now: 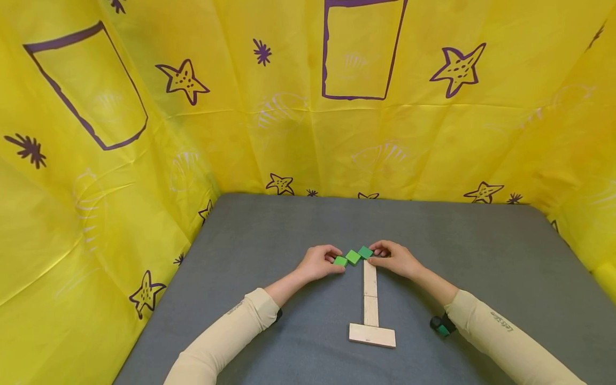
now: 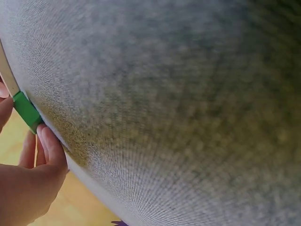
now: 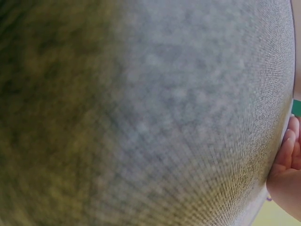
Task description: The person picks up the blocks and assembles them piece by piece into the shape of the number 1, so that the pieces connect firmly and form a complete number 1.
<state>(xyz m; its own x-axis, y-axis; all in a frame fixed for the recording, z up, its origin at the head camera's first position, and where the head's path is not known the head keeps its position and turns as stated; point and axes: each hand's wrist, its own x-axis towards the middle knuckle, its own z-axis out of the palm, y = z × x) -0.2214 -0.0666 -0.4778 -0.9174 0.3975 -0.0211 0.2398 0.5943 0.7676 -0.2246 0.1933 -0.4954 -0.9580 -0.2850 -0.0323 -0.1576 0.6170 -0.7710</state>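
Observation:
Three small green blocks form a stepped row on the grey table in the head view: a light green left block (image 1: 340, 261), a light green middle block (image 1: 353, 257) and a darker green right block (image 1: 366, 252). My left hand (image 1: 321, 262) holds the left block between thumb and fingers. At the other end, my right hand (image 1: 395, 259) grips the darker block. Below that block runs an upper wooden plank (image 1: 370, 279), end to end with a lower plank (image 1: 371, 311). In the left wrist view, a green block (image 2: 27, 112) meets the left fingertips.
A crosswise wooden plank (image 1: 372, 335) lies at the near end of the plank line. The grey cloth-covered table (image 1: 269, 224) is bordered by a yellow curtain (image 1: 298, 144) at the back and sides, printed with purple stars and other shapes.

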